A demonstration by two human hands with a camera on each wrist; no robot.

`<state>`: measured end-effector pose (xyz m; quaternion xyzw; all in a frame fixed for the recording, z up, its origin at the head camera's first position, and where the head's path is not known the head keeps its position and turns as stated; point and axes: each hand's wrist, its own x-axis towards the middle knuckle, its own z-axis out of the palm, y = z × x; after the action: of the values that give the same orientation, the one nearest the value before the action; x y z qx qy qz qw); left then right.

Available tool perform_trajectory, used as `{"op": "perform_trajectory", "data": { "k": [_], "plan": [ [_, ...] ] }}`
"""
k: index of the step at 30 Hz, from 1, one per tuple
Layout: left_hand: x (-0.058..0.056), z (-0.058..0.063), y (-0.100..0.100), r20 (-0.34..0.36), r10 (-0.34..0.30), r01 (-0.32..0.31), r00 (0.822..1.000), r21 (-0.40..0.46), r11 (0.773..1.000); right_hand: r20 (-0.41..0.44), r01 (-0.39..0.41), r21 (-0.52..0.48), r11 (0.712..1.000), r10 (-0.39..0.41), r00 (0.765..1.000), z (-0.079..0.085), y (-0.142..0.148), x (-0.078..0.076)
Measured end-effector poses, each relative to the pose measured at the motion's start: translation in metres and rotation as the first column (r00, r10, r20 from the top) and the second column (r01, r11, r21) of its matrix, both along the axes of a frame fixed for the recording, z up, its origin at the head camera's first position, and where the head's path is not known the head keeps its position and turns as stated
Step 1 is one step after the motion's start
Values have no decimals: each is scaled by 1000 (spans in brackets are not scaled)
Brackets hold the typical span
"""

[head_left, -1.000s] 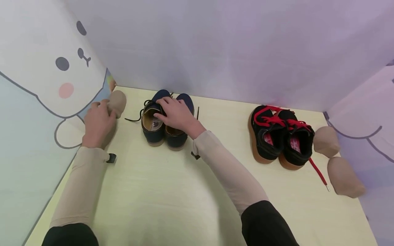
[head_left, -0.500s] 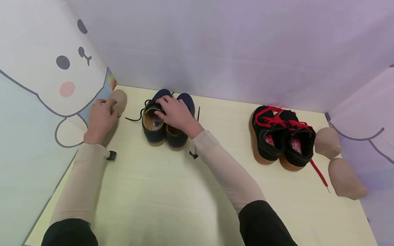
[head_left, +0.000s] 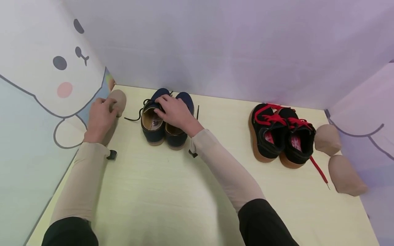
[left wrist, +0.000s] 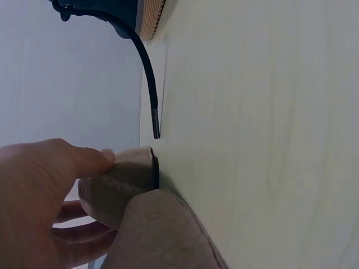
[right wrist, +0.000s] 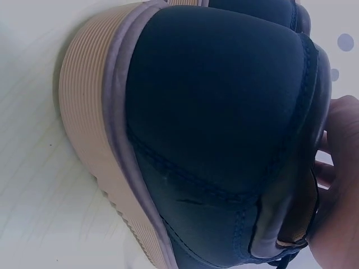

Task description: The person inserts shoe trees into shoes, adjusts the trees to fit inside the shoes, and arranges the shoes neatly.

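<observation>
A pair of navy lace-up shoes (head_left: 153, 136) stands side by side at the back of the table, toes to the wall. My right hand (head_left: 176, 110) lies over them, its fingers at the left shoe's laces and the thumb at its opening; it covers much of the right shoe. At the left edge, my left hand (head_left: 101, 118) pinches a beige shoe insert (left wrist: 115, 193) between thumb and fingers. A second beige insert (left wrist: 162, 232) lies right against it, partly hidden behind that hand in the head view.
Black shoes with red laces (head_left: 271, 138) stand at the right, one lace trailing over the pale table (head_left: 160, 198). Two more beige inserts (head_left: 327, 139) lie beside them at the right edge. Printed panels (head_left: 215, 51) rise at the back and both sides.
My left hand has shifted slightly to the right along the insert and settled. The right hand stays on the navy shoes, and the shoes keep their places.
</observation>
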<state>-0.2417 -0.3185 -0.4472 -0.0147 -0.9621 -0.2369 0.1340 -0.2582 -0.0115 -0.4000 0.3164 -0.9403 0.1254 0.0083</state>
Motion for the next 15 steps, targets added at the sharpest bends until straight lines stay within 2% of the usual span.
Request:
{"op": "perform_trajectory", "data": {
  "k": [8, 15],
  "plan": [
    [3, 4, 3, -15, -3, 3, 1000, 0, 1000, 12, -6, 8, 1000, 6, 1000, 2, 0, 1],
    [12, 15, 14, -66, -24, 24, 998, 0, 1000, 24, -4, 0, 1000, 4, 1000, 2, 2, 0]
  ]
}}
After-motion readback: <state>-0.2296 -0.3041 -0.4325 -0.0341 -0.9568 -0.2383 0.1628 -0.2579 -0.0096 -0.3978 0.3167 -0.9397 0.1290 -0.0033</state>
